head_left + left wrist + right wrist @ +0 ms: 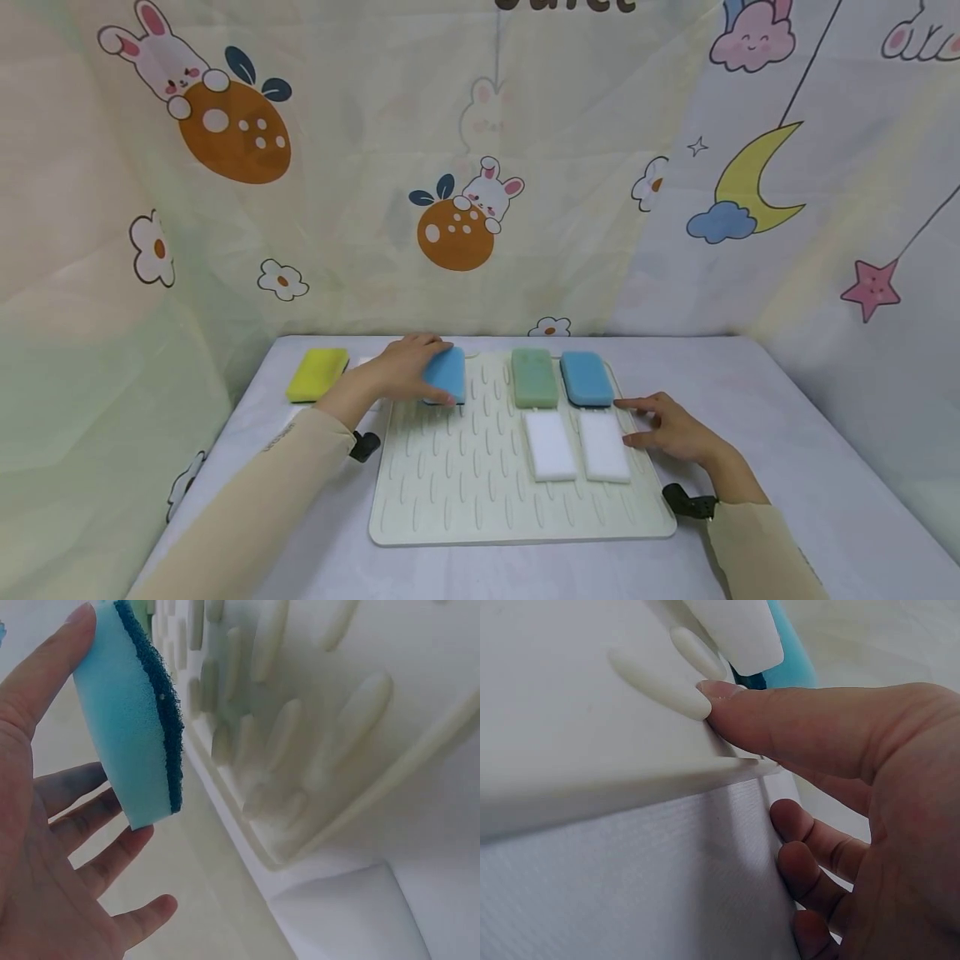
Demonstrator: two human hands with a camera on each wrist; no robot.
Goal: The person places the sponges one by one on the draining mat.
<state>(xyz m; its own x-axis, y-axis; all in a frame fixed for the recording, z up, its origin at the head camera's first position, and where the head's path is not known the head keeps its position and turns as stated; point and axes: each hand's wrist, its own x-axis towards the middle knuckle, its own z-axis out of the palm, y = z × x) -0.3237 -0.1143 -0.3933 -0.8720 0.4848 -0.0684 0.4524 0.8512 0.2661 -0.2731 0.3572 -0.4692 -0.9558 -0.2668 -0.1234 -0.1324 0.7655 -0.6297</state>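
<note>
My left hand [408,367] holds a blue sponge [447,372] by its edges, over the far left part of a cream ridged mat [450,508]. In the left wrist view the thumb and fingertips grip the sponge [124,727], whose dark blue scouring layer [166,727] faces the mat. My right hand [675,429] rests at the mat's right edge. Its thumb [780,724] touches the mat top, while the other fingers lie loosely beside the edge. Nearest it are a second blue sponge [587,379] and a white sponge [604,447], both on the mat.
A green sponge [535,378] and another white sponge [550,447] lie on the mat's right half. Left of the mat, a yellow sponge [318,375] sits on the white-covered table [780,467]. A white block [349,911] is partly hidden behind the left hand in the head view. Printed fabric [360,225] hangs behind.
</note>
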